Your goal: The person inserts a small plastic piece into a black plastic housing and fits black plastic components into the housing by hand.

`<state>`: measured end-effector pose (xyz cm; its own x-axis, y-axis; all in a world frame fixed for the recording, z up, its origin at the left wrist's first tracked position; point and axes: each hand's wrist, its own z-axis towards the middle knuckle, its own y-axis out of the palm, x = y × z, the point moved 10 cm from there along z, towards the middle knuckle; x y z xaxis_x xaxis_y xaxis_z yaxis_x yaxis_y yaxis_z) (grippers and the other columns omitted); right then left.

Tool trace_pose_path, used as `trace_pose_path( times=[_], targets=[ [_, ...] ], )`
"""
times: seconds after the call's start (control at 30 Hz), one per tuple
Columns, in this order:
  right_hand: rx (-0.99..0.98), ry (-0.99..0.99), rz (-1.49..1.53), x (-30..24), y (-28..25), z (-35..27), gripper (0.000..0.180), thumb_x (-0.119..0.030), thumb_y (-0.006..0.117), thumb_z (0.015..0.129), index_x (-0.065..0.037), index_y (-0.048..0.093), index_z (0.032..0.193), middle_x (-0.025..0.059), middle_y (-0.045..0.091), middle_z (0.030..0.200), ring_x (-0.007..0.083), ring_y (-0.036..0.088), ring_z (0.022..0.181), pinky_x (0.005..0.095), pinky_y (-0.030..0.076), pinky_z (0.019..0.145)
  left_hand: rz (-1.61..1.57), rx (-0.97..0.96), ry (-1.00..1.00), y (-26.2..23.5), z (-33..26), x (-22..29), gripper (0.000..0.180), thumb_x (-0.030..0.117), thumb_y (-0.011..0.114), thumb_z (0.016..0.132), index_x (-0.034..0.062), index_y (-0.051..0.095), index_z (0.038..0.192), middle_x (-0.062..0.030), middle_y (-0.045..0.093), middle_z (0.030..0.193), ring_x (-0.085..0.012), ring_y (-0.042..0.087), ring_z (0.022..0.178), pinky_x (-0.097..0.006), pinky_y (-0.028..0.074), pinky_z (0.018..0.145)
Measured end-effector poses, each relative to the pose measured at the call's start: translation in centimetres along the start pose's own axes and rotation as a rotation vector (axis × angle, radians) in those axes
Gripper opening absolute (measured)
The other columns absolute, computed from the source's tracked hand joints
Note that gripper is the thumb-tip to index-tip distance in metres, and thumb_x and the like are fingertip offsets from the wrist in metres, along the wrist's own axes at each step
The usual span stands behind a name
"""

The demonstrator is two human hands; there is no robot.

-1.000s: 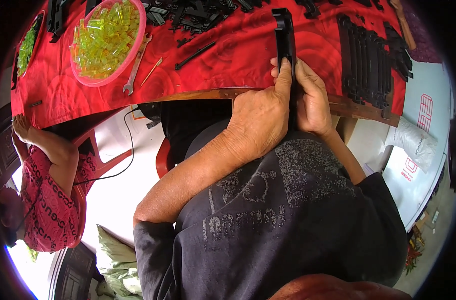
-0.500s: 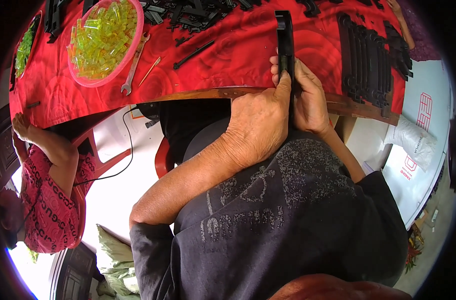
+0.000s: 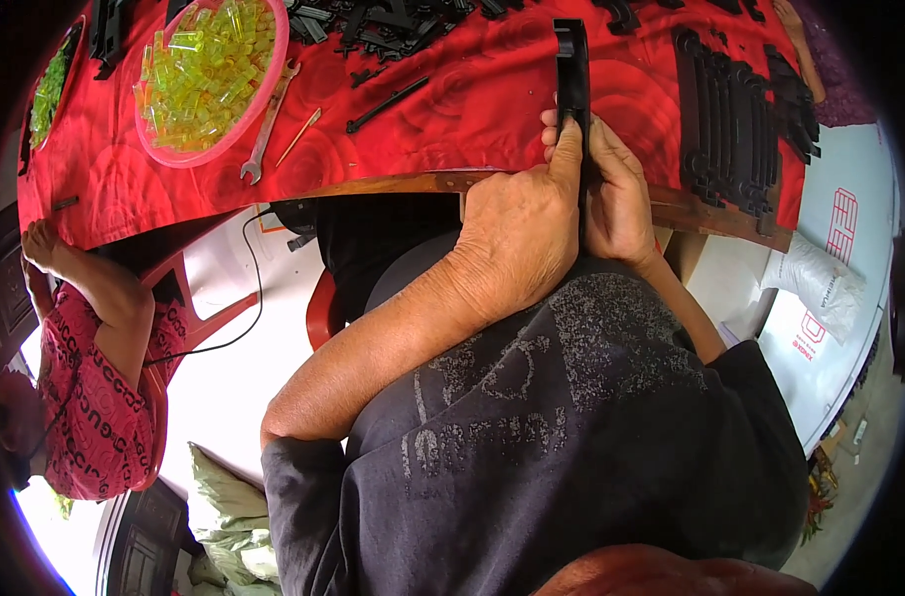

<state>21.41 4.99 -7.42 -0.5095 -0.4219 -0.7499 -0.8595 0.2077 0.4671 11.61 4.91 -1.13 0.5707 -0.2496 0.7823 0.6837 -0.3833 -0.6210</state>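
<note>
A long black plastic piece (image 3: 572,70) with a channel-like upper end stands lengthwise in front of my chest, reaching over the table's near edge. My right hand (image 3: 619,199) is wrapped round it from the right, its fingertips showing on the left side. My left hand (image 3: 520,238) is closed at the lower part of the piece, one digit pressed along its inner face. The lower end is partly hidden by my left hand. Whether some small part sits under that digit I cannot make out.
On the red-covered table (image 3: 452,129) are a pink basin (image 3: 281,60) of yellow-green clear pieces (image 3: 204,79), a wrench (image 3: 266,129), a thin stick (image 3: 298,137), a black rod (image 3: 388,104), piled black parts (image 3: 393,30) and a row of long black pieces (image 3: 725,119). Another person (image 3: 105,377) sits left.
The digit of my left hand has slid a little farther up the black piece. Both hands and the piece have shifted slightly to the right.
</note>
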Motion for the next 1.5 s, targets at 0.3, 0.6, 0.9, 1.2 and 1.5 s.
trace_pose_path(
  times=[0.3,0.6,0.9,1.2,1.5],
  targets=[
    [0.044,0.025,0.037,0.3,-0.5,-0.1,0.036,-0.025,0.041,0.109,0.000,0.056,0.130,0.0101,0.064,0.123,0.0154,0.063,0.105,0.0302,0.050,0.096,0.012,-0.039,0.007,0.5,0.2,0.0,0.063,0.004,0.055,0.084,-0.0090,0.039,0.143,-0.0199,0.063,0.063,-0.0373,0.066,0.061,-0.047,0.053,0.059],
    [0.041,0.029,0.054,0.2,-0.5,-0.3,0.035,-0.024,0.042,0.108,0.000,0.056,0.130,0.0100,0.064,0.123,0.0149,0.063,0.105,0.0298,0.050,0.096,-0.009,-0.052,0.018,0.7,0.4,-0.2,0.064,0.005,0.054,0.085,-0.0099,0.037,0.144,-0.0195,0.062,0.061,-0.0375,0.065,0.059,-0.048,0.053,0.058],
    [0.021,-0.035,0.050,-0.4,-0.9,-0.1,0.037,-0.024,0.042,0.108,0.003,0.058,0.127,0.0125,0.066,0.118,0.0186,0.063,0.108,0.0325,0.049,0.099,-0.032,-0.076,0.021,0.9,-0.2,0.3,0.062,0.004,0.056,0.084,-0.0087,0.040,0.142,-0.0198,0.064,0.065,-0.0376,0.067,0.064,-0.047,0.054,0.063],
    [0.069,-0.046,0.071,-0.5,-0.8,0.0,0.035,-0.022,0.042,0.108,0.003,0.058,0.127,0.0121,0.066,0.117,0.0177,0.064,0.103,0.0308,0.052,0.094,-0.022,-0.049,0.045,0.4,-0.9,0.6,0.054,0.005,0.059,0.084,-0.0065,0.049,0.136,-0.0184,0.066,0.072,-0.0363,0.068,0.067,-0.047,0.055,0.063],
    [0.043,-0.088,0.043,-0.9,-0.9,0.2,0.037,-0.024,0.042,0.108,0.003,0.057,0.129,0.0120,0.065,0.122,0.0186,0.063,0.109,0.0323,0.049,0.099,0.010,-0.060,0.042,0.4,-0.2,0.6,0.062,0.005,0.057,0.084,-0.0064,0.041,0.143,-0.0190,0.066,0.071,-0.0365,0.067,0.065,-0.047,0.055,0.063]
  ],
)
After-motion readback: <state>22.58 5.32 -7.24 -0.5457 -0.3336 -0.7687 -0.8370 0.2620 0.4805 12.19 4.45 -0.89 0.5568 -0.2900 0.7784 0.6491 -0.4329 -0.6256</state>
